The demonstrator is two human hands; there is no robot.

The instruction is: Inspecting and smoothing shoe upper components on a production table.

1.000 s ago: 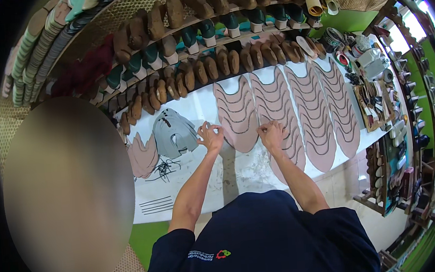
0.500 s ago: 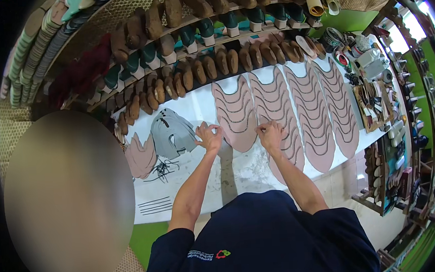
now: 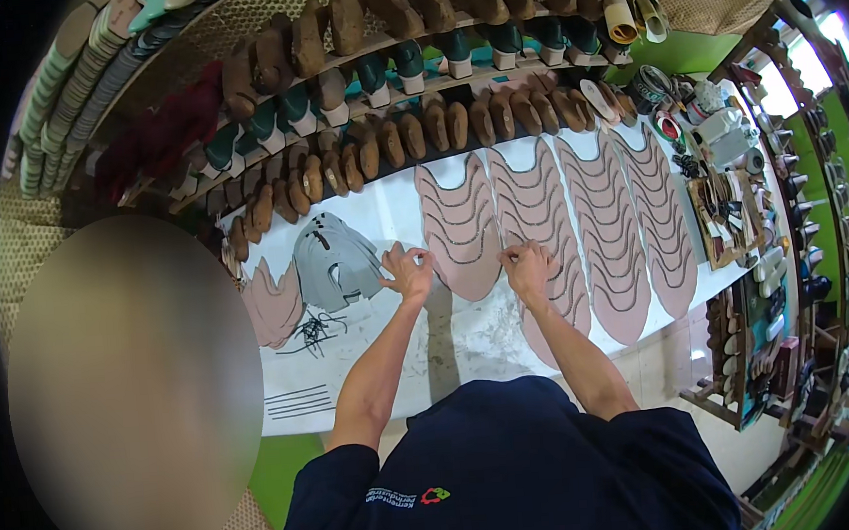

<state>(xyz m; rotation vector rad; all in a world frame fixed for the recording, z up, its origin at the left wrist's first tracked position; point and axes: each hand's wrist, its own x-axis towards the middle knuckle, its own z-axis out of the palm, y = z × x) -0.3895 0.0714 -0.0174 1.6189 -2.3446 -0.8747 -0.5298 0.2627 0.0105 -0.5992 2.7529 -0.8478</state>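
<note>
My left hand and my right hand pinch the two lower corners of a pink shoe-upper piece, the nearest one in an overlapped row of pink pieces lying on the white worktable. More overlapped rows of the same pink pieces run to the right of my right hand. A stack of grey upper pieces lies just left of my left hand, with another pink stack further left and a tangle of black laces below it.
Shelves of wooden shoe lasts and green-soled shoes line the far side of the table. Tools, tape rolls and bottles crowd the right end. Thin dark strips lie near the table's front left edge. A blurred area covers the left.
Both hands have stayed at the near end of the pink row; the fingers have shifted only slightly on the piece.
</note>
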